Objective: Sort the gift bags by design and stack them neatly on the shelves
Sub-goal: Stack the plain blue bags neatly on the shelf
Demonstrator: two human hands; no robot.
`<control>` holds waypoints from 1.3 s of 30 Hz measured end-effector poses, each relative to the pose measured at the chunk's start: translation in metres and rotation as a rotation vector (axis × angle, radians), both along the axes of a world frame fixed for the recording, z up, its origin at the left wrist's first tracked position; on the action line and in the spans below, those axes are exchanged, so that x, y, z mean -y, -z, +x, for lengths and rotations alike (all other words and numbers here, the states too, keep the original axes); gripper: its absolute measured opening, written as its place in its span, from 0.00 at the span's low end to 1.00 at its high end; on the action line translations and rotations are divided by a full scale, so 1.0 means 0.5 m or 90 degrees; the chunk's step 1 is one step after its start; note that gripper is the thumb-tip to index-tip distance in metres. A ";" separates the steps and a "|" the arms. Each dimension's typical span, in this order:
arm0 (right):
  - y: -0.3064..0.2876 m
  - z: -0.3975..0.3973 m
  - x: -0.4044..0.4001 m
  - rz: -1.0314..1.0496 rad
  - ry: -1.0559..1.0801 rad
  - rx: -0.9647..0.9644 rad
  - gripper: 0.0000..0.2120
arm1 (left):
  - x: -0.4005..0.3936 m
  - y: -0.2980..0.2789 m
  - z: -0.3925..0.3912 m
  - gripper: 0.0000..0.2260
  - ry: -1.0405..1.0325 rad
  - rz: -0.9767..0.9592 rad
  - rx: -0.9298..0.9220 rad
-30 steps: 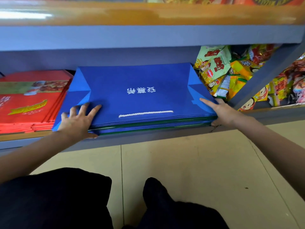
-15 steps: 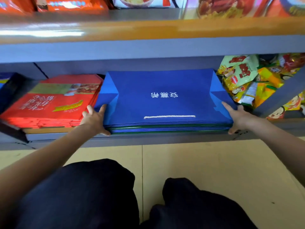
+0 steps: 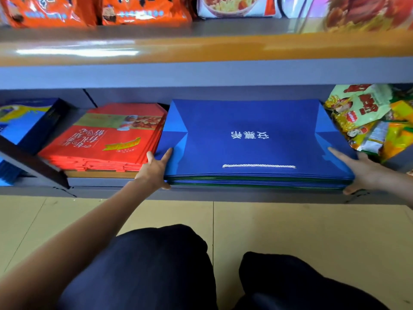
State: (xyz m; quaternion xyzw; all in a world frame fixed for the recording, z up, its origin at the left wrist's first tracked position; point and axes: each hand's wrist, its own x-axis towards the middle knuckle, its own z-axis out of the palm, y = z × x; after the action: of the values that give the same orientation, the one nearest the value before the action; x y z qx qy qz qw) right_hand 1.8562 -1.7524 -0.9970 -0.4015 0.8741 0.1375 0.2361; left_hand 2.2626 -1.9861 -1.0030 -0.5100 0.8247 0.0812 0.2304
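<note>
A flat stack of blue gift bags with white characters and a white rope handle lies on the low grey shelf. My left hand clasps the stack's front left corner, thumb under and fingers along the edge. My right hand clasps the front right corner the same way. To the left lies a stack of red gift bags with a food picture. Further left, darker blue bags sit beyond a divider.
Yellow and green snack packets crowd the shelf to the right of the blue stack. Orange snack packs fill the upper shelf, whose orange lip overhangs. My dark trouser knees are over the beige tiled floor.
The view rose and shifted, showing the upper shelf and the far-left bags. My left hand slid from lying flat on top of the blue stack to gripping its left corner.
</note>
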 end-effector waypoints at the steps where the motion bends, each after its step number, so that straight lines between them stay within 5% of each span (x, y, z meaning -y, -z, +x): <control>1: -0.003 -0.001 0.004 0.006 -0.005 -0.004 0.61 | 0.009 -0.002 0.003 0.52 0.007 0.002 -0.004; 22: -0.022 0.014 0.019 0.098 -0.019 -0.061 0.63 | 0.010 -0.014 -0.018 0.55 0.038 0.007 0.105; 27: -0.051 0.114 0.070 -0.043 -0.232 -0.007 0.54 | -0.073 -0.029 -0.074 0.49 0.083 -0.142 0.209; 31: -0.038 0.210 0.144 -0.196 -0.312 0.191 0.43 | -0.093 -0.015 -0.142 0.41 0.341 -0.134 -0.021; 34: -0.022 0.239 0.186 -0.214 -0.314 0.223 0.39 | -0.078 -0.013 -0.181 0.36 0.373 -0.022 -0.202; 39: -0.014 0.250 0.213 -0.225 -0.359 0.149 0.36 | -0.044 -0.006 -0.187 0.35 0.383 -0.027 -0.225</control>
State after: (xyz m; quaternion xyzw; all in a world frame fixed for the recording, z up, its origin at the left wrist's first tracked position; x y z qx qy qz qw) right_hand 1.9810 -1.8589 -0.9901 -0.6751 0.7060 -0.0032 0.2139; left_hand 2.1692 -1.9640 -1.0002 -0.2273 0.9667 0.0793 0.0870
